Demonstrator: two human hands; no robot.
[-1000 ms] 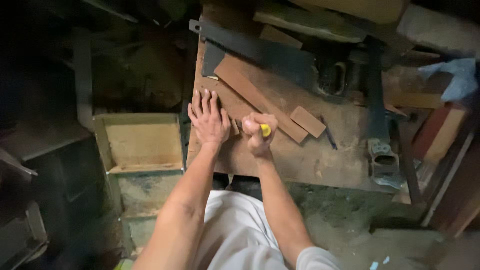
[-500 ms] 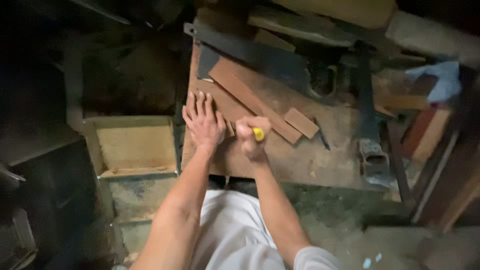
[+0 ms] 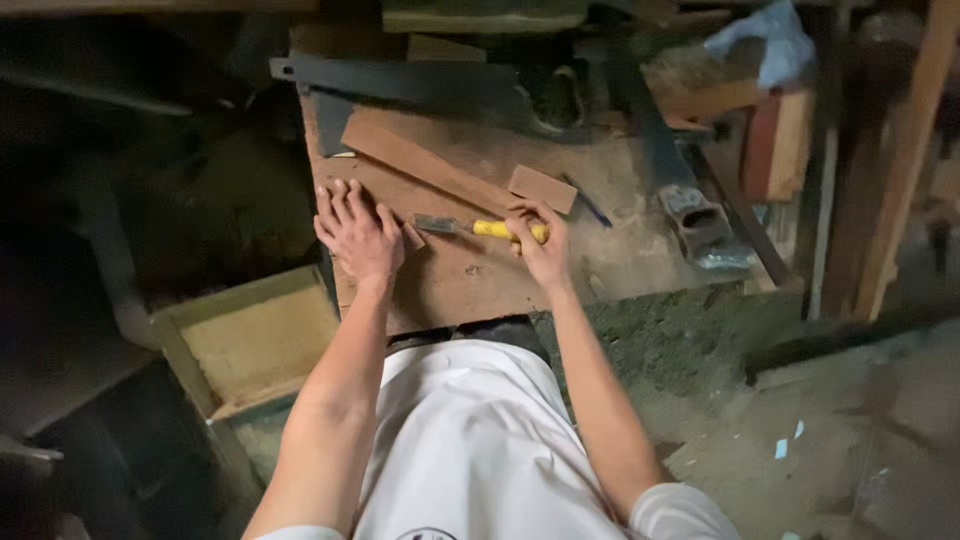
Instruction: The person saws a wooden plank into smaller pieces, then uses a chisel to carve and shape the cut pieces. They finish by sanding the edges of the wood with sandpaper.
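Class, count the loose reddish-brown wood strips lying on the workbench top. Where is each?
2. A long strip lies diagonally above the left hand; a short piece sits just above the right hand. Others may be hidden in the dark clutter.

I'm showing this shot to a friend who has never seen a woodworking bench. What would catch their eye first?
Probably the yellow-handled chisel at the middle of the wooden bench, held in the right hand. Next, the left hand, pressed flat on a board at the bench's left edge. Behind them a long reddish wood strip lies diagonally, with a dark saw blade at the back.
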